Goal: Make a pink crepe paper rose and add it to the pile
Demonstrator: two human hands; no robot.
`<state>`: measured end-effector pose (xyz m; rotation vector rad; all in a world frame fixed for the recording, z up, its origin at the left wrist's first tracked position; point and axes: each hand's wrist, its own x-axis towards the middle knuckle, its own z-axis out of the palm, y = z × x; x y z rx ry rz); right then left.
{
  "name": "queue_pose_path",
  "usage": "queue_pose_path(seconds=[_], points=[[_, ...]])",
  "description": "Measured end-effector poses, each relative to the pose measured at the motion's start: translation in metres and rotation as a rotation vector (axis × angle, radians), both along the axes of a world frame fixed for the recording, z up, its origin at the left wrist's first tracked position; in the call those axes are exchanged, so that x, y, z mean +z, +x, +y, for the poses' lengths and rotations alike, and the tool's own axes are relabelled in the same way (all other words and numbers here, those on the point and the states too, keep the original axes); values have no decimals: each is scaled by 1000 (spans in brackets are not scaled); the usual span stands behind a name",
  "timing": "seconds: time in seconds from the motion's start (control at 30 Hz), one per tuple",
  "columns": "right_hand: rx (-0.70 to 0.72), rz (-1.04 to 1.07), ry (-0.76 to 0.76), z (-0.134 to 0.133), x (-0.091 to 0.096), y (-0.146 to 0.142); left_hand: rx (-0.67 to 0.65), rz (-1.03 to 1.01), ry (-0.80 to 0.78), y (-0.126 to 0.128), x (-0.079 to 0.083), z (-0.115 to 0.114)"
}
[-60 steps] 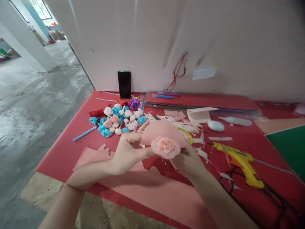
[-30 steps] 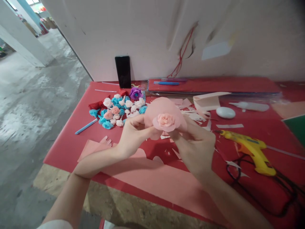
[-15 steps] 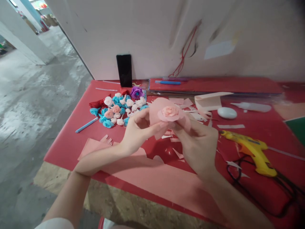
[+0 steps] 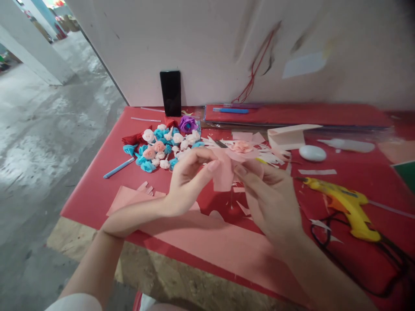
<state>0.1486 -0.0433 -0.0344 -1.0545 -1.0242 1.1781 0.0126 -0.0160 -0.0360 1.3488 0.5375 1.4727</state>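
Observation:
My left hand [image 4: 189,177] and my right hand [image 4: 272,196] both pinch a pink paper flower [image 4: 240,147] over the red table [image 4: 97,181]. The rose-like centre faces up and away, tilted nearly flat. A pink petal flap [image 4: 223,175] hangs down between my thumbs. Fingers of both hands are closed on the paper's underside.
A pile of small blue, white, pink and purple paper roses [image 4: 162,149] lies left of my hands. A black phone [image 4: 170,93] leans on the wall. A yellow glue gun [image 4: 343,203] with black cord lies right. Pink paper sheets [image 4: 207,246], scraps, a white oval object [image 4: 312,153] and a blue pen [image 4: 118,168] lie about.
The flower has tipped from facing me to lying nearly flat, moved slightly up and away. My fingers have shifted onto the hanging petal.

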Motion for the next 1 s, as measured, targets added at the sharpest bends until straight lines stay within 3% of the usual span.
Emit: queue_pose_path(seconds=[0.33,0.77,1.0], points=[[97,72,-14,-1,8,-5,-31,73,-106,0,-1,-1],[85,-23,18,-9,4,-4,76,60,-63,6,-3,-3],[64,-32,19,-10,4,-6,102,-4,65,8,-13,-1]])
